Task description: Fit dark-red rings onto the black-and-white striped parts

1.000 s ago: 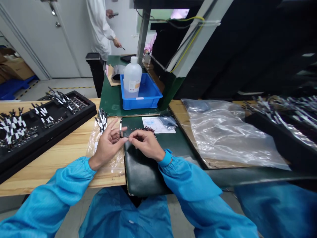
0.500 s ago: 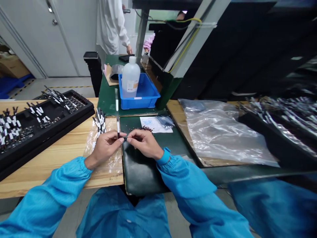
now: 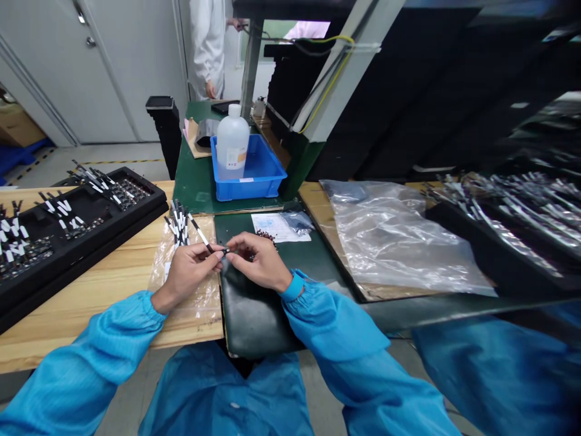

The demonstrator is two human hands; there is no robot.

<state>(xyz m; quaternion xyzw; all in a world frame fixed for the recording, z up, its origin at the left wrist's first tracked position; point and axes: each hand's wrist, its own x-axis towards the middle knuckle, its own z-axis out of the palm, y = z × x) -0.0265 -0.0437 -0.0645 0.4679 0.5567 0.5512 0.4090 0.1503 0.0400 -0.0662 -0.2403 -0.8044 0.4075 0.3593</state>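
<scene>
Blue-sleeved left hand (image 3: 188,272) grips a black-and-white striped lead (image 3: 201,235), steadying its tip against a tiny dark part (image 3: 226,250) pinched by the right hand (image 3: 261,261).

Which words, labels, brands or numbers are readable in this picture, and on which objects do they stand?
No text can be read clearly.
Label on the plastic bottle: too small to read.
Printed sheet on the green mat: too small and blurred to read.
</scene>
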